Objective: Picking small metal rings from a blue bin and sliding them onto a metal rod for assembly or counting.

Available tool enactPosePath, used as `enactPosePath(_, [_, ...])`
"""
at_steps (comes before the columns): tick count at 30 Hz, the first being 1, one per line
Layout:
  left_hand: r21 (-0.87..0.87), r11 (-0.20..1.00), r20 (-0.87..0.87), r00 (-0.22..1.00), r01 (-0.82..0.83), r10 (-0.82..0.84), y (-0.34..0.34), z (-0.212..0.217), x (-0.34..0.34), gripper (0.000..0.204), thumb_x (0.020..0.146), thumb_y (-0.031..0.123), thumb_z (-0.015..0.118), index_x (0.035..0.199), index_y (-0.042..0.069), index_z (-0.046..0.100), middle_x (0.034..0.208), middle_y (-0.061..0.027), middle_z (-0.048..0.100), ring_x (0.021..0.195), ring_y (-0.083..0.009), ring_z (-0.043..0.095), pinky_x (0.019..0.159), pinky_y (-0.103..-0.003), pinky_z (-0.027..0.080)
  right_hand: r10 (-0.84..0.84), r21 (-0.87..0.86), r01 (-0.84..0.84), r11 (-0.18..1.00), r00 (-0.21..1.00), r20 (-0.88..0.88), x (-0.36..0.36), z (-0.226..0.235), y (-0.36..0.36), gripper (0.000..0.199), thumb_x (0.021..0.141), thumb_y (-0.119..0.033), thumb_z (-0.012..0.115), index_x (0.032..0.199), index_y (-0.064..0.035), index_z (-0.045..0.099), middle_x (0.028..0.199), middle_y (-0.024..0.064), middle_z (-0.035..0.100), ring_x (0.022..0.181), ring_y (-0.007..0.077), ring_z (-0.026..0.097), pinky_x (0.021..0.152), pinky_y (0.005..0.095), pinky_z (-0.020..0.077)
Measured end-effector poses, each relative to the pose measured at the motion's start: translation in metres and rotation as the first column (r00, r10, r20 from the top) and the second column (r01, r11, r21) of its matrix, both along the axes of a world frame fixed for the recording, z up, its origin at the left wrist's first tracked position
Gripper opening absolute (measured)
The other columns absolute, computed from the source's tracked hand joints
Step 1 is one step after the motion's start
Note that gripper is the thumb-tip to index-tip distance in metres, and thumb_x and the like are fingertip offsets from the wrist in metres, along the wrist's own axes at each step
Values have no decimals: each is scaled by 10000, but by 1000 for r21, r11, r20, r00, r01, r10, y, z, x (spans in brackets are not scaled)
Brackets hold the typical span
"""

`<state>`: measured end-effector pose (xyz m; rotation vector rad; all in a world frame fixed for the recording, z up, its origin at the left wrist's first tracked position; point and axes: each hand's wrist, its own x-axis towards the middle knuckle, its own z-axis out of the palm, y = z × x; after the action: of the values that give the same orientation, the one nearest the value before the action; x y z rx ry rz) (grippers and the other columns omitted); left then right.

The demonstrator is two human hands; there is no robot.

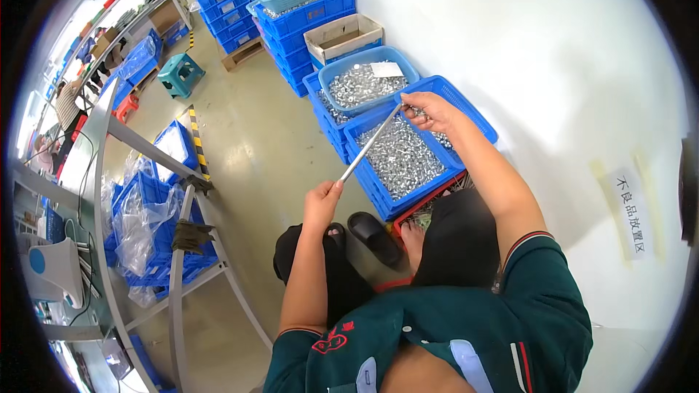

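My left hand (322,202) is closed around the lower end of a thin, straight silver metal rod (371,143). The rod slants up and to the right to the fingertips of my right hand (431,109). Those fingers are pinched at its upper end, and small shiny metal parts (419,111) show beneath them; their exact kind is too small to make out. Below both hands lies a blue crate (373,183) filled with many small silver metal pieces (403,160). My right hand is over its far right side, while my left is outside its near left edge.
Behind the crate is a light-blue basket (328,81) of metal parts with a white paper on it. Stacked blue crates (295,44) and a cardboard box (328,44) stand beyond. A metal frame (177,284) and bagged crates are at left; a white wall (553,44) is at right.
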<state>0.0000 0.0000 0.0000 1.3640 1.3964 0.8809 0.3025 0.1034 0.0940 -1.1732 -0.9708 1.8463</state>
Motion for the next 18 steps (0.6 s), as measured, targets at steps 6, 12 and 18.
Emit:
enactPosePath(6, [-7, 1000, -10, 1000, 13, -14, -7, 10, 0, 355, 831, 282, 566, 641, -6, 483, 518, 1, 339, 522, -72, 310, 452, -272, 278, 80, 80, -96, 992, 980, 180, -2, 3, -10, 317, 831, -338, 570, 722, -54, 484, 604, 2, 426, 399, 29, 306, 311, 163, 181])
enactPosePath(12, [1, 996, -43, 995, 87, -87, -7, 15, -4, 356, 831, 266, 567, 629, -5, 457, 516, 5, 320, 520, -71, 297, 451, -274, 269, 244, 2, -261, 965, 904, 350, 10, 12, -7, 344, 826, -359, 577, 663, -77, 468, 546, -11, 403, 392, 23, 270, 316, 170, 179])
enactPosePath(18, [4, 999, -1, 999, 53, -53, -1, 10, 3, 356, 836, 268, 562, 624, 3, 456, 522, 18, 328, 521, -68, 298, 452, -268, 267, 165, -12, -165, 986, 977, 136, 9, -5, -1, 396, 840, -433, 530, 781, -41, 515, 568, -17, 400, 397, 19, 302, 315, 150, 197])
